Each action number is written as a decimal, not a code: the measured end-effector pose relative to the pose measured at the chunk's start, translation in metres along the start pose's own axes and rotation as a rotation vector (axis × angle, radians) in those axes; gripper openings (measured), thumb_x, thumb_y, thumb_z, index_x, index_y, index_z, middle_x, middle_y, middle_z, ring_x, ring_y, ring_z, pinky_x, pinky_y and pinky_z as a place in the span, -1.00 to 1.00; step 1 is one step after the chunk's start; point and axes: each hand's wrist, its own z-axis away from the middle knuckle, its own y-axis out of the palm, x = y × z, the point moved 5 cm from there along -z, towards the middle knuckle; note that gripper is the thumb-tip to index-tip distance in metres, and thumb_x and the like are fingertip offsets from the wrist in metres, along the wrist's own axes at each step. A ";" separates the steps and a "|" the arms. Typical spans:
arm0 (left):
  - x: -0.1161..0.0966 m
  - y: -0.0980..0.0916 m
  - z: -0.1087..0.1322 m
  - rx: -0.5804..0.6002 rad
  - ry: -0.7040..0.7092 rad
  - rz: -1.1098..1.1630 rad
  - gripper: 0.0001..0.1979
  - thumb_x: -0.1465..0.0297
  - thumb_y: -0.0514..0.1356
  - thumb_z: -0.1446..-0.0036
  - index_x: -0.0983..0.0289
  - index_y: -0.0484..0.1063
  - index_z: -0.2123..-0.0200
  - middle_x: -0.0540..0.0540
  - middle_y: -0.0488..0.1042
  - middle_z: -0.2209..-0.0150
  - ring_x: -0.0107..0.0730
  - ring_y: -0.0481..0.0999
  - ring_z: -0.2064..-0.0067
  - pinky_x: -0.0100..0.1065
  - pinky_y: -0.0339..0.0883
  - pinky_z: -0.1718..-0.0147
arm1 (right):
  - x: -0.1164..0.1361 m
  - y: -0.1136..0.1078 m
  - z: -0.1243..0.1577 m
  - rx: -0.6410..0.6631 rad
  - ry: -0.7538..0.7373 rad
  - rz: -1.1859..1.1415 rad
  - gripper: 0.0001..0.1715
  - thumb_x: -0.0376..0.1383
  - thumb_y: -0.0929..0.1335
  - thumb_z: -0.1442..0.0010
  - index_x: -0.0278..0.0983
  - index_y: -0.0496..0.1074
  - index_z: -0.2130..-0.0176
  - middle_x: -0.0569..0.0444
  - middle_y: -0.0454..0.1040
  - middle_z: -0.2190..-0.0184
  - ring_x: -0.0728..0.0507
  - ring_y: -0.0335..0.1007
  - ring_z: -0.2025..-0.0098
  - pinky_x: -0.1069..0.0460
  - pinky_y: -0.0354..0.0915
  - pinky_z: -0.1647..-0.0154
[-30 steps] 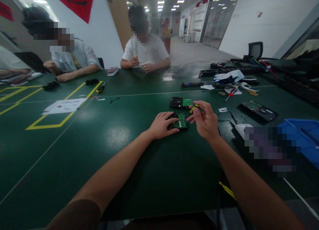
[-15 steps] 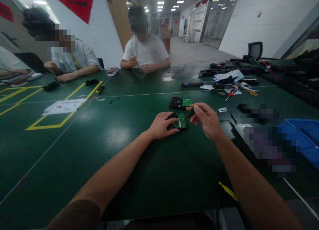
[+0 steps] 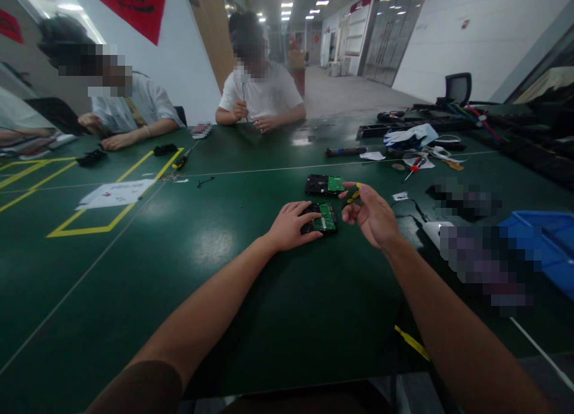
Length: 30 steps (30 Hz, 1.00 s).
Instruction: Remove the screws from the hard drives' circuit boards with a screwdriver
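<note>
A hard drive [image 3: 326, 218] lies on the green table with its circuit board facing up. My left hand [image 3: 291, 226] holds it down from the left, fingers along the far side and thumb at the near edge. Just to its right, my right hand [image 3: 370, 214] grips the yellow-and-dark handle of a screwdriver [image 3: 353, 194] between thumb and fingers. The screwdriver's shaft and tip cannot be made out. Beyond the first drive sits a second hard drive [image 3: 323, 184], partly behind my right fingers.
To the right are a blue bin [image 3: 545, 247], a red screwdriver [image 3: 417, 166] and white gloves [image 3: 410, 137]. Another screwdriver [image 3: 180, 159] and a paper sheet [image 3: 116, 193] lie at left. Two people [image 3: 264, 94] [image 3: 143, 100] sit across the table.
My right hand has turned and shifted slightly right, showing more of the screwdriver handle. My left hand and the drive under it stay in place.
</note>
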 end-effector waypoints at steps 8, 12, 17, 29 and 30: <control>-0.001 -0.002 -0.002 0.042 0.015 -0.012 -0.40 -0.07 0.19 -0.23 0.07 0.43 -0.23 0.22 0.23 -0.36 0.13 0.23 -0.33 0.17 0.13 -0.26 | -0.002 0.003 0.001 0.054 -0.025 0.066 -0.64 0.06 0.35 -0.33 -0.13 0.29 0.11 0.04 0.55 0.11 -0.02 0.49 0.43 0.07 0.30 0.55; -0.001 -0.003 -0.003 0.049 0.015 -0.015 -0.40 -0.07 0.18 -0.23 0.07 0.43 -0.23 0.23 0.23 -0.35 0.15 0.23 -0.33 0.18 0.13 -0.25 | -0.003 0.008 0.002 0.081 -0.040 0.075 -0.60 0.10 0.30 -0.35 -0.13 0.32 0.05 0.05 0.52 0.14 -0.02 0.50 0.42 0.02 0.39 0.45; -0.003 -0.004 -0.002 0.036 0.018 -0.012 -0.40 -0.08 0.19 -0.23 0.07 0.44 -0.22 0.22 0.24 -0.34 0.12 0.25 -0.31 0.15 0.13 -0.25 | -0.001 0.004 0.001 0.057 -0.003 0.001 -0.56 0.07 0.27 -0.38 -0.17 0.40 0.00 0.02 0.50 0.18 -0.03 0.49 0.43 0.02 0.35 0.49; -0.009 -0.006 0.000 0.041 0.042 -0.019 -0.42 -0.07 0.18 -0.24 0.08 0.44 -0.21 0.22 0.26 -0.34 0.11 0.25 -0.32 0.15 0.13 -0.24 | -0.001 -0.003 -0.001 0.029 0.049 -0.003 -0.57 0.10 0.29 -0.34 -0.18 0.39 0.12 -0.03 0.57 0.16 -0.03 0.44 0.48 0.04 0.23 0.58; -0.009 -0.006 0.000 0.042 0.042 -0.014 -0.42 -0.06 0.18 -0.24 0.08 0.44 -0.22 0.22 0.26 -0.34 0.11 0.25 -0.32 0.14 0.13 -0.24 | -0.001 -0.003 -0.001 0.032 0.057 -0.018 -0.54 0.11 0.26 -0.36 -0.19 0.40 0.09 -0.03 0.56 0.17 -0.04 0.45 0.47 0.03 0.24 0.57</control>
